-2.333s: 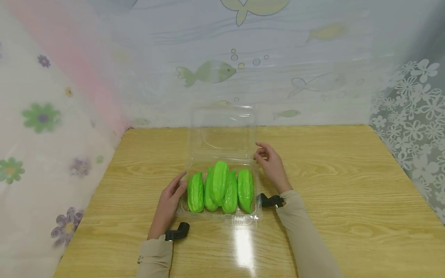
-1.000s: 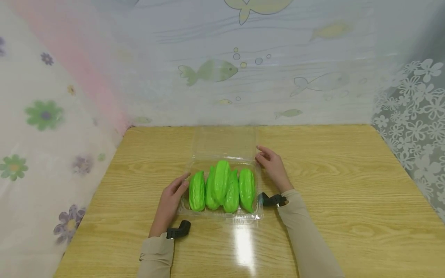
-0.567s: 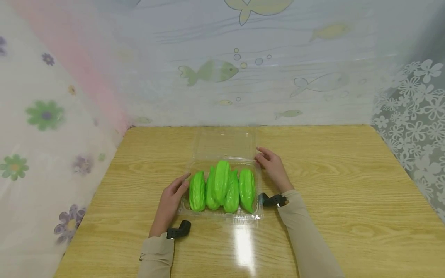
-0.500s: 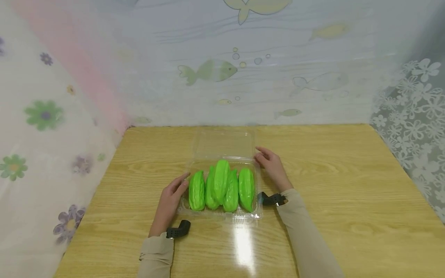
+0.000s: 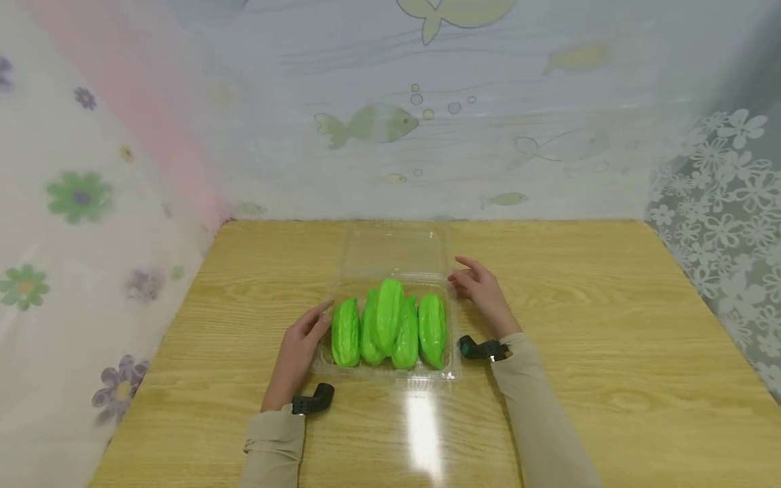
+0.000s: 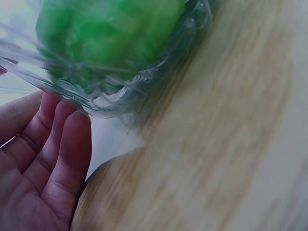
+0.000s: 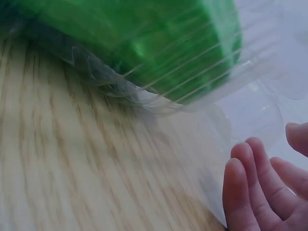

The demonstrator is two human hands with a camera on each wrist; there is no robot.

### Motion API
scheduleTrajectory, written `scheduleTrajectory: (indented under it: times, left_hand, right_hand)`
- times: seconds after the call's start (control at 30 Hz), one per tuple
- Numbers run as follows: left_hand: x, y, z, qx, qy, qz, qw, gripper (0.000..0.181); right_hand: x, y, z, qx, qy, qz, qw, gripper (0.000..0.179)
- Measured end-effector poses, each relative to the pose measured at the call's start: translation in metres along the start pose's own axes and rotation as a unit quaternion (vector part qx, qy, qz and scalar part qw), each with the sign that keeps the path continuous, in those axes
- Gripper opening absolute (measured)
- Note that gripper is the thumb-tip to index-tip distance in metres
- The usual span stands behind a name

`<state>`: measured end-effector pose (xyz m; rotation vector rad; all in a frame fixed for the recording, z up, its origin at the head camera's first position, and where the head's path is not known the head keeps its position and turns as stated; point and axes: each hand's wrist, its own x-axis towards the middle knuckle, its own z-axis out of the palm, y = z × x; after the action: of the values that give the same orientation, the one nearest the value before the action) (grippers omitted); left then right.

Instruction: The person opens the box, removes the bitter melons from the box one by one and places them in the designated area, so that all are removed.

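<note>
clear plastic box [image 5: 396,375] stands open before us, near the middle of a scene backed by a pale wall sheet [image 5: 274,183] printed with fish and bubbles, with a flower-patterned sheet [image 5: 36,237] along our left and a panel of white flowers [image 5: 738,234] along our right. below these spreads the wood-grain table [image 5: 610,379], a streak of glare [image 5: 423,434] shining on it just in front of the box. two beige sleeves, left [image 5: 274,444] and right [image 5: 546,420], come in from the near edge. the box's lid [image 5: 393,251] is folded back behind it toward the wall, see-through enough that we make out the wood grain beneath. in the box we count five green vegetables [image 5: 388,318] – ribbed, glossy, four side by side and one lying on top of the middle pair. we see the left hand [image 5: 300,349] at the box's left side, fingers loosely extended and fingertips meeting the plastic edge, not clasping it. the right hand [image 5: 484,295] is relaxed and holds nothing – thumb apart from the fingers, just beside the far right corner. smallest are the black wrist mounts, left [image 5: 313,400] and right [image 5: 483,349].
</note>
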<state>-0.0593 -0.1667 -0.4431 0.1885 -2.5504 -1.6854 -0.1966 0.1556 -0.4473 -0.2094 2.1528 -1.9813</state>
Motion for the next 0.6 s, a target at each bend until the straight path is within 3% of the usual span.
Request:
scheduleTrajectory:
  times: [0.37, 0.6]
  left_hand:
    - [0.005, -0.003, -0.001, -0.001, -0.002, -0.001, 1.0, 0.04]
    - [0.009, -0.006, 0.0, -0.001, -0.003, 0.007, 1.0, 0.039]
  right_hand:
    - [-0.009, -0.005, -0.006, 0.025, -0.007, 0.003, 0.9997, 0.044]
    - [-0.016, -0.016, -0.005, 0.026, -0.007, -0.021, 0.9994, 0.045]
